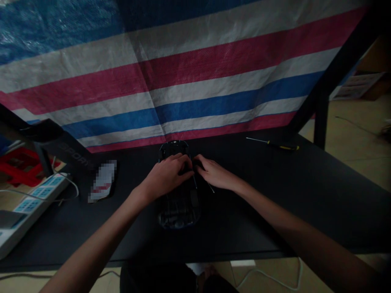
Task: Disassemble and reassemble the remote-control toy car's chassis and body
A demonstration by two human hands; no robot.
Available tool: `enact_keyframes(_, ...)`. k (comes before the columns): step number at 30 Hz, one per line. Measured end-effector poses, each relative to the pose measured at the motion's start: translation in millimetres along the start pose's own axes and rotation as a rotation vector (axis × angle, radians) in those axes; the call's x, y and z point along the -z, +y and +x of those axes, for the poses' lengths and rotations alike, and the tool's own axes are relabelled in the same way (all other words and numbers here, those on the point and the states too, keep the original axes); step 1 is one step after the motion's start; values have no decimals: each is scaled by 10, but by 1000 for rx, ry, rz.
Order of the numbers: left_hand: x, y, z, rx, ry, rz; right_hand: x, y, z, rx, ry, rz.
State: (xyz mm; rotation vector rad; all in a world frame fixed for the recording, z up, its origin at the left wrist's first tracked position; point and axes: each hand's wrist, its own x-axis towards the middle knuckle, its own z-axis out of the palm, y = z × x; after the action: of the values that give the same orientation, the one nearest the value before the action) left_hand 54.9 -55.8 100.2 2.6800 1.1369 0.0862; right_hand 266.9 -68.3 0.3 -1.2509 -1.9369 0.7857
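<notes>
A dark toy car (179,207) lies on the black table with what looks like its underside facing up. Over its middle is my left hand (171,173), fingers curled onto the chassis and thumb pointing right. My right hand (210,171) meets the car's right side, its fingers bent inward close to my left fingertips. Whatever those right fingers pinch is hidden in the shadow. Below my right hand a thin rod (211,188) sticks out; its other end cannot be seen.
A yellow-and-black screwdriver (282,147) lies at the back right of the black table (259,228). To the left are a blurred-out phone-like object (104,181), a dark box marked SPORT (65,148) and a white power strip (36,199) with cables. Striped sheeting (195,81) hangs behind.
</notes>
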Motion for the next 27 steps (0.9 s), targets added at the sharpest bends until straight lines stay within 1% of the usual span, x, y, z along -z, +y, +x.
enact_keyframes(3, 38, -21, 89, 30, -78, -24, -6, -6, -1, -32, -14, 4)
enact_keyframes(7, 60, -67, 181, 54, -121, -36, 2, -6, -3, -67, -29, 7)
enact_keyframes(12, 116, -111, 260, -2, -178, -64, 8, 4, -6, -85, -38, 24)
enact_keyframes(15, 167, -93, 280, 2, -231, -110, -5, 22, 1, -81, -40, 41)
enact_keyframes(18, 184, -61, 272, 16, -226, -127, -25, 38, 6, -74, -41, 58)
enact_keyframes(22, 164, -44, 265, -8, -186, -58, -38, 55, 1, -64, -30, 89)
enact_keyframes(24, 164, -41, 275, -32, -194, -14, -37, 61, -5, -59, -24, 104)
enact_keyframes(27, 197, -11, 308, -60, -238, 29, -31, 68, -11, -57, -26, 125)
